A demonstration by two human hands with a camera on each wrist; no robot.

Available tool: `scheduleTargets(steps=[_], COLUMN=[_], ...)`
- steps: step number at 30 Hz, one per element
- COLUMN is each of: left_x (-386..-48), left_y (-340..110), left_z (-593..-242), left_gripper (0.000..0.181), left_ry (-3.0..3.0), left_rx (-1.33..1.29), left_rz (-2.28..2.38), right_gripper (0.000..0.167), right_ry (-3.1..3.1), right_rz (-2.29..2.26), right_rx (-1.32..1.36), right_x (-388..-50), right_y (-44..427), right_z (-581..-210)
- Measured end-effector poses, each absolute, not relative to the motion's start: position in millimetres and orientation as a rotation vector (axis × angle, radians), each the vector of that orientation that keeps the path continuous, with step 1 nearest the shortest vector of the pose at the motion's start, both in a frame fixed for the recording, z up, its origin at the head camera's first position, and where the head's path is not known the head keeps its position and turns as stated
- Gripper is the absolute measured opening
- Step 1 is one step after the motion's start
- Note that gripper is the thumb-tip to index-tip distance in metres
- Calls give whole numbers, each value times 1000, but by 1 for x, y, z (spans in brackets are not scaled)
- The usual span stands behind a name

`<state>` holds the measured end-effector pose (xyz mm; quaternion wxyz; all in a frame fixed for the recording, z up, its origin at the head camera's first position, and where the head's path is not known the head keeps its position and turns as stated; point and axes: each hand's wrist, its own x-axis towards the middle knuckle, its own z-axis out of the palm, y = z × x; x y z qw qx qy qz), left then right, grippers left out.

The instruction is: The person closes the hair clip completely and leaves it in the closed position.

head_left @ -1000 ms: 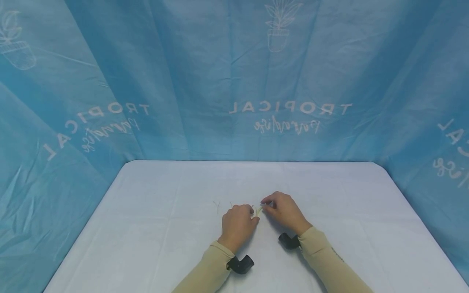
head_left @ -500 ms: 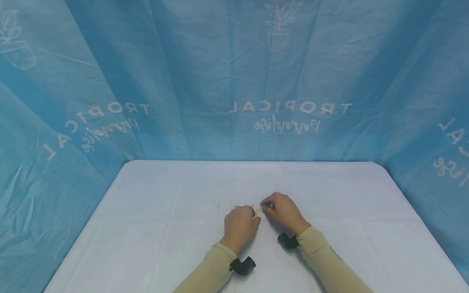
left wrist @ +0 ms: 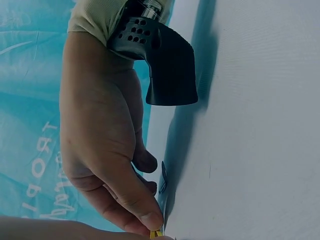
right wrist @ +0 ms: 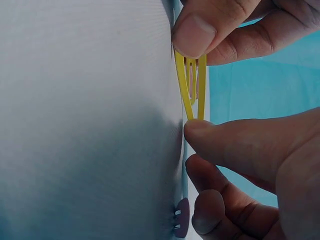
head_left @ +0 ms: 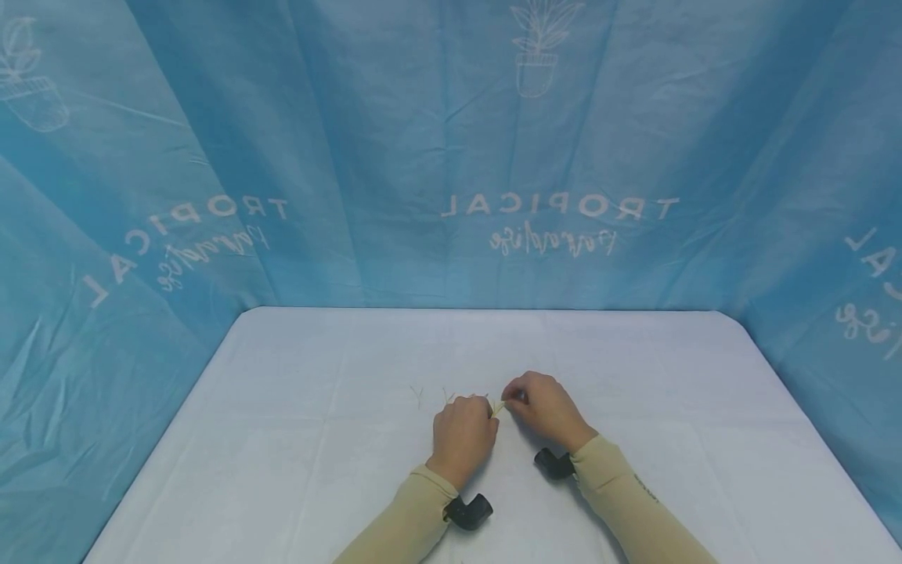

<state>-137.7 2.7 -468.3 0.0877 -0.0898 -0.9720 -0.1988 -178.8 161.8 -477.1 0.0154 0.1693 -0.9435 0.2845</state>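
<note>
A yellow hair clip point(right wrist: 202, 90) is stretched between both hands, its two long arms spread at one end and meeting at the other. The left hand point(head_left: 463, 439) pinches the spread end between thumb and finger, seen at the top of the right wrist view. Thumb and finger of the right hand point(head_left: 550, 409) pinch the narrow end, its remaining fingers curled below. In the left wrist view, the left hand point(left wrist: 105, 135) mostly hides the clip, with only a bit of yellow at the fingertips.
A purple toothed piece point(right wrist: 183, 218) lies near the right hand's curled fingers. Beyond the left fingers is a small dark blue piece point(left wrist: 163, 177). Thin Y-shaped pieces point(head_left: 418, 396) lie left of the hands on the white table point(head_left: 282, 470), with blue curtains point(head_left: 395, 157) around it.
The left hand has shifted slightly right and its thumb has drawn in closer to the fingers. The right hand has moved very slightly toward the person. Both remain at the yellow clip.
</note>
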Motion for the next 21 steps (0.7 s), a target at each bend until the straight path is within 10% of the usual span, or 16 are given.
scheduleTargets(steps=[21], left_x=[-141], left_y=[-6], left_z=[-463], left_gripper=[5], left_ry=[-2881], left_rx=[-248], left_rz=[-742], right_gripper=[17], right_ry=[-2890], right_rz=[999], right_rx=[722], right_x=[-178], right_y=[166], right_z=[-475])
